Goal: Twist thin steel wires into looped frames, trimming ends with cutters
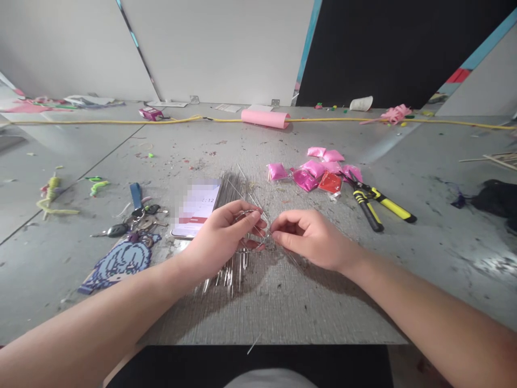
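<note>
Over the grey mat point(283, 302), your left hand point(220, 234) and right hand point(311, 237) each pinch one wire point(262, 226) between fingertips. It looks already curved into a loop. Under your hands, the wire bundle point(232, 186) lies straight, seemingly unworked.

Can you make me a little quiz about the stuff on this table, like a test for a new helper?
1. True or false: the yellow-handled cutters lie to the right of the right hand.
2. The left hand and the right hand both pinch: A) a key B) a thin wire C) a packet.
3. How many red packets lie among the pink packets?
Key: 1 true; 2 B; 3 one.
</note>
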Action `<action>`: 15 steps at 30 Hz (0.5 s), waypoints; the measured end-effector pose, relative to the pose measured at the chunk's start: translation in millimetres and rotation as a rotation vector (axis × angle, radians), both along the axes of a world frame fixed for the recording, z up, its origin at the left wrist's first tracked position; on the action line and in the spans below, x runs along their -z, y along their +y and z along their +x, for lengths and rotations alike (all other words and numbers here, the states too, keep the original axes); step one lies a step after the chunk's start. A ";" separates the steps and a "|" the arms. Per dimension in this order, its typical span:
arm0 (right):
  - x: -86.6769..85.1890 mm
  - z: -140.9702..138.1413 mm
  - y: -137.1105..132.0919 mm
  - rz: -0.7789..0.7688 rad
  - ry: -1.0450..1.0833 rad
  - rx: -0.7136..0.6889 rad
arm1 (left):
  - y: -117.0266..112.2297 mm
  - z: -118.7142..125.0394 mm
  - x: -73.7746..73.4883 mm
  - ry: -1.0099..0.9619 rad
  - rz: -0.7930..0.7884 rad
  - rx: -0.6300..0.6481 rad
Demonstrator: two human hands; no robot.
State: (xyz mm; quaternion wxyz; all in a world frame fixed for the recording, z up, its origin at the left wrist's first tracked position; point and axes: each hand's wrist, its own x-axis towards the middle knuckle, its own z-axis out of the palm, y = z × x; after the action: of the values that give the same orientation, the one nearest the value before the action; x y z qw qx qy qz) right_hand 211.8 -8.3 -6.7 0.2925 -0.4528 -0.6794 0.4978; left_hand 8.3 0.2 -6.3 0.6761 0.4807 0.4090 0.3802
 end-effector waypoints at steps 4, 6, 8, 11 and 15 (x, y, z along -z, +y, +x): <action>2.5 0.9 -0.5 0.015 -0.013 -0.002 | -0.5 0.5 -1.1 -0.007 -0.015 0.012; 2.9 0.4 -1.1 0.023 -0.027 0.000 | -0.9 0.6 -1.3 0.000 -0.019 0.017; 2.8 -0.5 -1.8 0.024 -0.033 0.005 | -1.3 0.6 -1.4 0.016 -0.018 0.023; 2.3 -1.9 -2.3 0.007 -0.014 0.023 | -2.0 0.8 -1.7 0.059 -0.009 0.030; 2.2 -1.1 -2.0 -0.006 0.006 0.023 | -3.0 1.2 -2.9 0.085 0.004 0.026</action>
State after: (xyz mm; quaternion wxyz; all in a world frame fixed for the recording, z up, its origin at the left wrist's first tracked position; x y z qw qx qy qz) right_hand 210.6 -10.3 -8.9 0.2988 -0.4599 -0.6720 0.4975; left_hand 9.5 -2.8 -3.4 0.6620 0.5031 0.4303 0.3515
